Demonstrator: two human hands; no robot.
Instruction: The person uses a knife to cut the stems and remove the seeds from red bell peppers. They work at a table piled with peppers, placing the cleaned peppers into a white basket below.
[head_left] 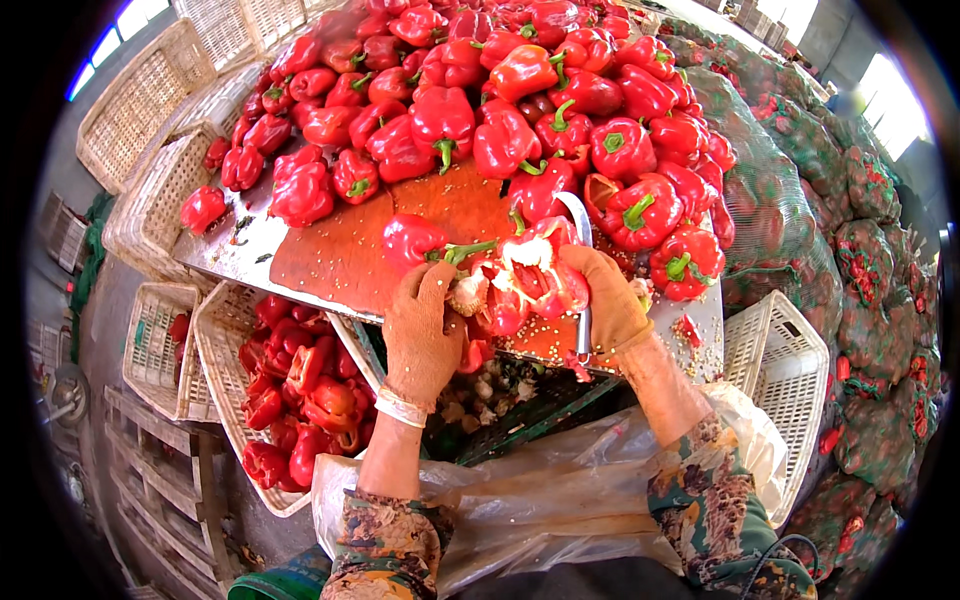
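My left hand (427, 325), in an orange-brown work glove, is closed with its fingertips on a pale, seedy pepper core (468, 294) with a green stem. Beside it, my right hand (608, 300), gloved alike, grips an opened red bell pepper (545, 275) whose white inside shows. A bent silver metal tool (578, 215) runs along the right hand's fingertips; whether they hold it too, I cannot tell. Just beyond the left hand, a red bell pepper (413, 238) lies on the seed-strewn orange-brown board (340, 255).
Red bell peppers (440, 115) are heaped across the far side of the table. At lower left, a white crate (225, 340) holds opened peppers. Discarded cores (490, 395) lie in a container below the table edge. Another crate (780, 345) and stacked mesh sacks (870, 270) stand right.
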